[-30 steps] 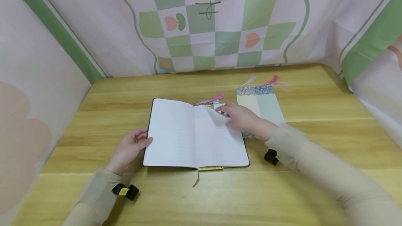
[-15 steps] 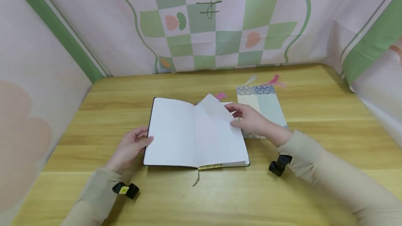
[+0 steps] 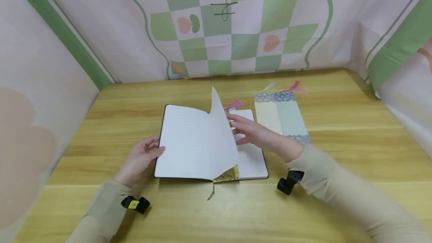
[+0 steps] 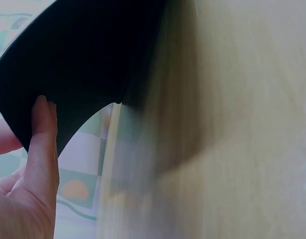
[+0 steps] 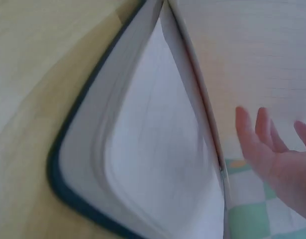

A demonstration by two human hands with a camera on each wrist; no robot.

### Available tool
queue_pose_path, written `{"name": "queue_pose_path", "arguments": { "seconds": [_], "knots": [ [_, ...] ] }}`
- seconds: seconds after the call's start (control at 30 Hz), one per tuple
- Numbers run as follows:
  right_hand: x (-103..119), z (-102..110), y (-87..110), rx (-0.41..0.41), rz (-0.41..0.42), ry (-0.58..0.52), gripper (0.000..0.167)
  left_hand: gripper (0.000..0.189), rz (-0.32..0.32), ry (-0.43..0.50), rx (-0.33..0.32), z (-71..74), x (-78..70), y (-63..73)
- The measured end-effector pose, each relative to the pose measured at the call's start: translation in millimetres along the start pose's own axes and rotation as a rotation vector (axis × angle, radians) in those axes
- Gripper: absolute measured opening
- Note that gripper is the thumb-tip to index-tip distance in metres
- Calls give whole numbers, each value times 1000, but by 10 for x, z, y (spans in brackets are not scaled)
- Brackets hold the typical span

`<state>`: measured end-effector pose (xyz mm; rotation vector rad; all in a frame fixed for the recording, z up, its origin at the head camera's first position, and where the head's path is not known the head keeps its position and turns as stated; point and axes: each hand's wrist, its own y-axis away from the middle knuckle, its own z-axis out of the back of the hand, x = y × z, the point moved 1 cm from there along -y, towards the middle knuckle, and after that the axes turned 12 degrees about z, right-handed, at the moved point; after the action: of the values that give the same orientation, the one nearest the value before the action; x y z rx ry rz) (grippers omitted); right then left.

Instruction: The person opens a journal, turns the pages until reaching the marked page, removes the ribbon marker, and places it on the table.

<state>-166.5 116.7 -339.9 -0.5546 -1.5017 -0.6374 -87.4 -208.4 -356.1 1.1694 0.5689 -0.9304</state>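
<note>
A dark-covered notebook (image 3: 183,141) lies spread on the table, its left side lifted. My left hand (image 3: 136,160) grips its left edge, thumb on the page and fingers under the black cover (image 4: 78,64). One page (image 3: 223,141) stands up near the spine. Behind its right side is my right hand (image 3: 254,132), fingers extended and loosely bent; in the right wrist view that hand (image 5: 277,154) pinches nothing. Beneath the raised page, a gold patterned bookmark (image 3: 230,174) lies along the spine, mostly hidden. A pink tassel (image 3: 235,104) shows beyond the notebook's top edge.
To the right of the notebook lie a cream bookmark (image 3: 268,113) and a pale blue bookmark (image 3: 291,117), side by side, with lace-patterned ends and tassels. A thin ribbon (image 3: 211,192) hangs from the spine onto the wooden table (image 3: 189,216). A patterned curtain (image 3: 135,48) rises behind.
The right page has been lifted and swung left toward the spine, uncovering more of the gold bookmark. My right hand went right, then back left behind the page. My left hand stays put.
</note>
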Motion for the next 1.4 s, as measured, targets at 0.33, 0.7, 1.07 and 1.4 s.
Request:
{"name": "queue_pose_path", "arguments": {
  "seconds": [0.33,0.7,1.07,1.4],
  "knots": [
    [36,-437,-114,257,78,626,60,48,-4,23,6,-10,15,4],
    [40,-784,-217,410,-106,984,66,43,-46,120,75,-21,28,24],
    [-33,-892,-288,455,-114,1166,72,43,-21,108,50,36,49,8],
    [24,-596,-278,198,71,958,65,45,-11,50,32,-8,31,-22]
  ]
}}
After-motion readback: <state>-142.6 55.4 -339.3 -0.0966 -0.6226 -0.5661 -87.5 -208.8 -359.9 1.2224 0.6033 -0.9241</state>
